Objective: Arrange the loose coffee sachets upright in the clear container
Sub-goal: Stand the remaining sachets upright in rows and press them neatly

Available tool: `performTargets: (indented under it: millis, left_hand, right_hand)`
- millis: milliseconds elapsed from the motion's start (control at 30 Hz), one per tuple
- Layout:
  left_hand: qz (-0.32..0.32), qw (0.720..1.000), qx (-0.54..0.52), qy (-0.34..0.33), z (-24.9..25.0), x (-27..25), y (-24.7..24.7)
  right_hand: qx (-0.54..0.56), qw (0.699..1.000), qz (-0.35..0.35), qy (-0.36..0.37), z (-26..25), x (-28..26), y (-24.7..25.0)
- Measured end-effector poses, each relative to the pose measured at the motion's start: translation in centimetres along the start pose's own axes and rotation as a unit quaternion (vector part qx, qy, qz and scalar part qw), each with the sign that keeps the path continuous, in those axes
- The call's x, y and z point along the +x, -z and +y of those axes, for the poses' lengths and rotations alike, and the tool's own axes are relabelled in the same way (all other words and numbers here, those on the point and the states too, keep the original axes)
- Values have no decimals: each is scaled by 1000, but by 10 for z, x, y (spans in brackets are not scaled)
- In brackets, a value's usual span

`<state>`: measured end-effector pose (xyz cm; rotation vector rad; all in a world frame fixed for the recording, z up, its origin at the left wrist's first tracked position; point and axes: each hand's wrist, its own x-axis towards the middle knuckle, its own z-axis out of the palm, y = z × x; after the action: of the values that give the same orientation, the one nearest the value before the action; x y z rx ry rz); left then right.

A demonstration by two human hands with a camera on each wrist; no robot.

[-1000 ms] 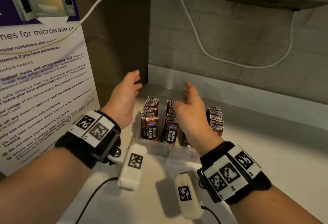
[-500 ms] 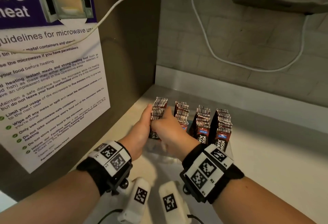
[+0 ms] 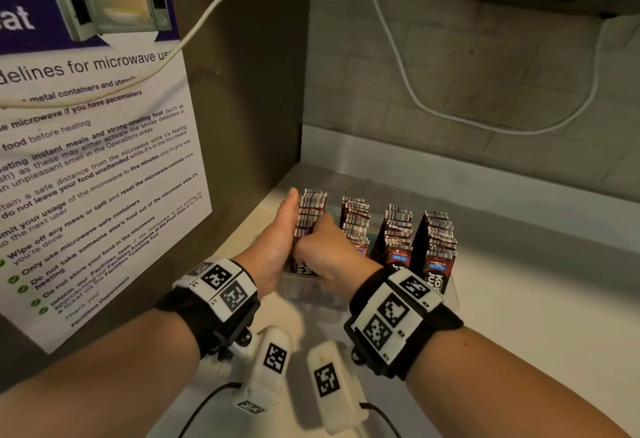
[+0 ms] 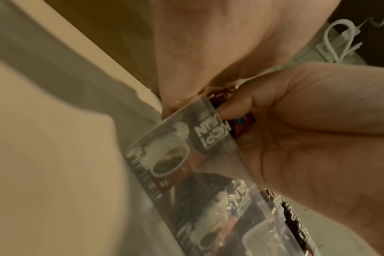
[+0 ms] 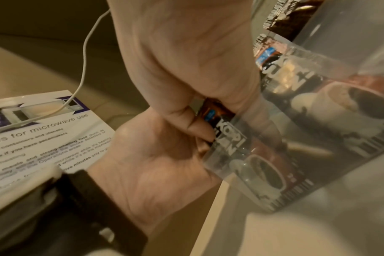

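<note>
A pale countertop [image 3: 519, 299] runs into a corner, closed on the left by a brown side panel that carries a microwave-guidelines poster [image 3: 86, 160] and at the back by a grey tiled wall [image 3: 450, 73], down which a white cable [image 3: 408, 91] loops. Against the corner stands the clear container [image 3: 311, 295], a low transparent plastic box on the counter, holding four rows of Kopi Juan coffee sachets [image 3: 398, 229] set upright, their crimped tops pointing up. Both hands meet at the leftmost row [image 3: 311, 212]. The left hand [image 3: 273, 250] presses flat against the outer, left side of that row, thumb lying straight up along the sachet tops, fingers hidden behind the packets. The right hand [image 3: 325, 254] is curled on the row's near end, its thumb pinching the front sachets from the right; the right wrist view shows that thumb [image 5: 193, 128] bent against a sachet just above the container's rim. Each wrist wears a black band with white coded markers, and a white camera pod hangs below each.
</note>
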<state>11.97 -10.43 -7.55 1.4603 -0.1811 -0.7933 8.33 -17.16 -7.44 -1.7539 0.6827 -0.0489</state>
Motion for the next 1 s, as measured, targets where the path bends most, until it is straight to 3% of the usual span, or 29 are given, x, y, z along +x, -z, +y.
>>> performTargets:
  millis: [133, 267, 433, 567, 1000]
  left_hand:
    - [-14, 1000, 3, -2, 1, 0, 1]
    - [-5, 1000, -3, 4, 2, 1, 2]
    - [0, 999, -47, -27, 4, -1, -1]
    - [-32, 998, -56, -9, 4, 3, 2]
    - [-45, 996, -76, 10, 6, 8, 4]
  right_hand:
    - [-19, 999, 17, 32, 4, 5, -7]
    - [7, 1000, 10, 10, 4, 9, -7]
    - [173, 984, 2, -32, 3, 11, 0]
    - [263, 963, -28, -55, 2, 14, 2]
    - [257, 964, -38, -56, 3, 26, -10]
